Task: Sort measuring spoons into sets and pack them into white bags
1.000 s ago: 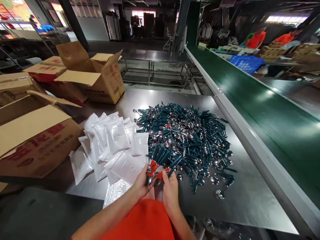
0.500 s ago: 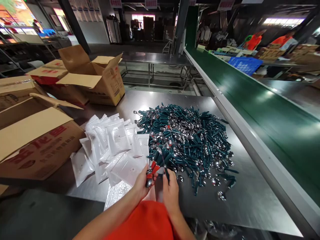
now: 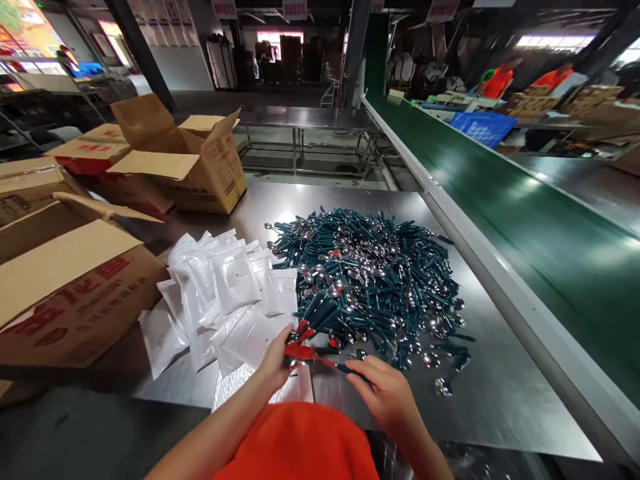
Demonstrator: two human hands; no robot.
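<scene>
Low in the middle, left hand (image 3: 274,360): fingers clamped round the metal ends of a bundle (image 3: 320,312) of cutlery, its teal handles fanning forward over the near edge of the pile (image 3: 367,287).
Right hand (image 3: 393,393): apart from the left, fingers pinched together on the teal handle of a single utensil (image 3: 310,355).
Utensil: lying crosswise between the two hands, metal end at the left fingers (it shines red, much like the shirt (image 3: 300,440) just behind it); I cannot tell whether it touches the bundle.
Pile: a broad heap of teal-handled cutlery just ahead of the hands, many round spoon bowls showing, with a stray spoon (image 3: 443,387) at its right front.
Packets (image 3: 235,280): white, heaped left of the pile, some lying over others; one edge comes close to the left hand.
Worktop (image 3: 505,387): bare metal, shiny, under both heaps.
Boxes: an open near box (image 3: 95,300) at the left with red print, an open far box (image 3: 220,170) behind the packets, and a red-sided box (image 3: 95,143) beside that.
Belt (image 3: 500,180): green, running away along the right side behind a pale rail (image 3: 493,270).
Beyond: a far table (image 3: 310,117) ahead; across the belt, a blue basket (image 3: 483,128) and two people in orange (image 3: 497,81), blurred.
</scene>
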